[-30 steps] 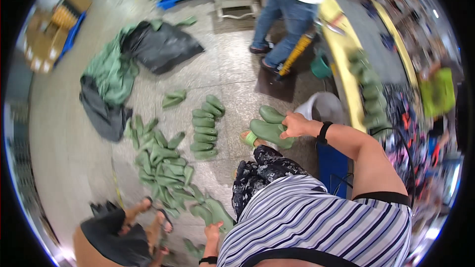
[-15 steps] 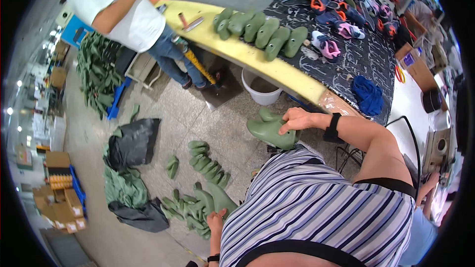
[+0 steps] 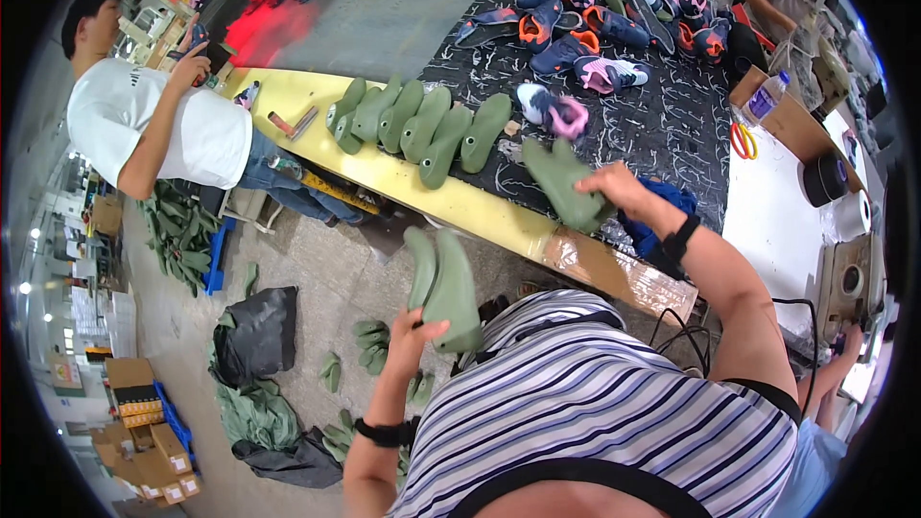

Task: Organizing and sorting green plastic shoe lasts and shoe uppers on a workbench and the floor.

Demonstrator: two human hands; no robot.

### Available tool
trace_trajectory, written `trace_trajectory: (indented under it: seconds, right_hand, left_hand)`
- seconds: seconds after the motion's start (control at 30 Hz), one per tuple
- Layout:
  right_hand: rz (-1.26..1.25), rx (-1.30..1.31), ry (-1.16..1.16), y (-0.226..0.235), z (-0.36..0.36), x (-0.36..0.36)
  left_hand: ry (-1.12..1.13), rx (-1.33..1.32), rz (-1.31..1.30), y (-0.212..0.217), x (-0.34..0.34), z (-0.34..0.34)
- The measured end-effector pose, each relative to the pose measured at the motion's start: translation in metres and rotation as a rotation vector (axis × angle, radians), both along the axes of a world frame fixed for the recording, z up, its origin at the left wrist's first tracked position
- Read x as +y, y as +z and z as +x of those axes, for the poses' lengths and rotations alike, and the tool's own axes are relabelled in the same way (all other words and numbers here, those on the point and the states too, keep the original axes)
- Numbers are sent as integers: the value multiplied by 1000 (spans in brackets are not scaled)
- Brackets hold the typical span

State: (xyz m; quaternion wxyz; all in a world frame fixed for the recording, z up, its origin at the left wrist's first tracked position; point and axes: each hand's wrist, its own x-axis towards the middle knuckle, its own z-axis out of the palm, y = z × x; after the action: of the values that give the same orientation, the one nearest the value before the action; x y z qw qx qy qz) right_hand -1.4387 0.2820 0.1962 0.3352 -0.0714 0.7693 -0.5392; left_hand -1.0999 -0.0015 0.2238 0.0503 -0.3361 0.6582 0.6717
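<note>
My left hand [image 3: 414,341] is closed on a pair of green shoe lasts [image 3: 454,293], holding them toes up in front of my striped top, over the floor. My right hand [image 3: 614,188] grips another pair of green shoe lasts [image 3: 559,187] above the front edge of the bench, next to a crumpled blue cloth [image 3: 662,216]. To their left, several green shoe lasts [image 3: 423,129] stand in a row along the yellow bench edge [image 3: 518,221]. A white and pink shoe [image 3: 552,112], blurred, lies just beyond the right-hand lasts.
Dark blue and orange shoes [image 3: 566,29] are heaped on the black patterned bench top [image 3: 662,134]. A hammer [image 3: 293,125] lies at the left. A person in a white shirt [image 3: 163,125] stands there. More lasts [image 3: 372,345] and a dark sack [image 3: 254,336] are on the floor.
Both hands have risen, each with its lasts: the left up from the floor pile, the right up to the bench edge. The person in white has raised a hand with a dark object. My view has shifted.
</note>
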Motion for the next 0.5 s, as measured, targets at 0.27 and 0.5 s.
trace_trajectory:
  seconds: [0.27,0.5]
  right_hand:
    - [561,467,-114,-1,-130,5]
    - [721,523,-121,-2,-44,49]
  left_hand:
    - [-321,60,-133,1,31,-149]
    - [-493,-60,-671,-20,62,-257]
